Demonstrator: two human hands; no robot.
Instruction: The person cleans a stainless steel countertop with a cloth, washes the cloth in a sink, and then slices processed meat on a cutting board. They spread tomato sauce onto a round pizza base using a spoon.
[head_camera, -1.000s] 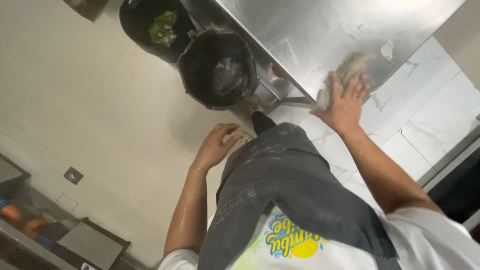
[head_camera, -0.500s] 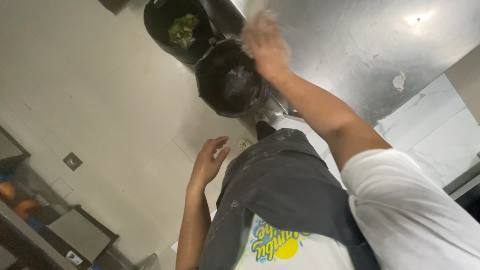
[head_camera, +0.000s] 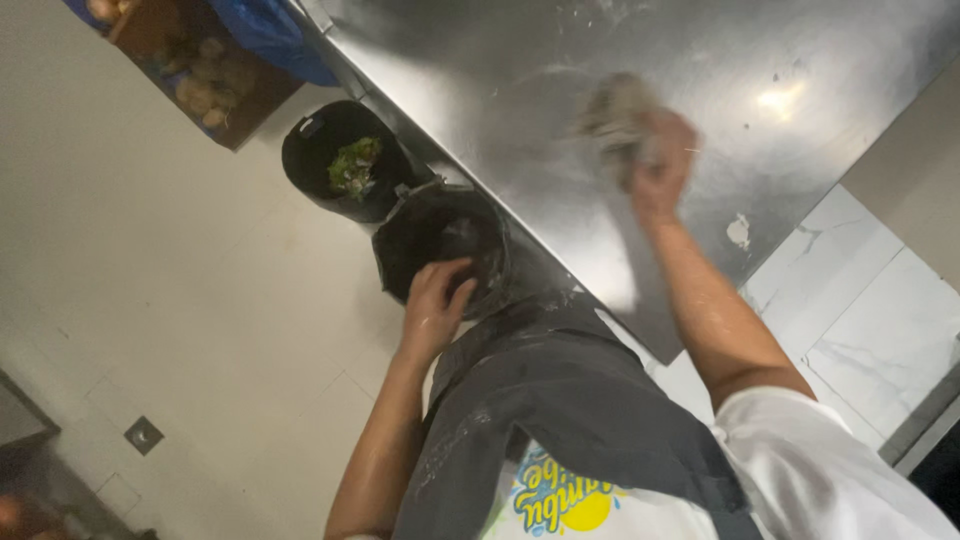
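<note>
Right hand (head_camera: 660, 150) raised over steel table (head_camera: 800, 60), fingers closed around a blurred grey rag (head_camera: 615, 112); rag pressed to or just above the tabletop, contact not resolvable through motion blur. Left hand (head_camera: 435, 300) low at the table's near edge, fingers spread and open, resting at the rim of a black bucket (head_camera: 400, 245) standing on the floor just below the edge; nothing gripped. Second black bucket (head_camera: 310, 160) just beyond the first, holding green scraps (head_camera: 352, 168). White smear (head_camera: 738, 232) on the tabletop near the right forearm. Grey apron (head_camera: 560, 410) dusted with pale powder. Crate of brownish produce (head_camera: 200, 80) at upper left, blue bag (head_camera: 275, 35) beside it
</note>
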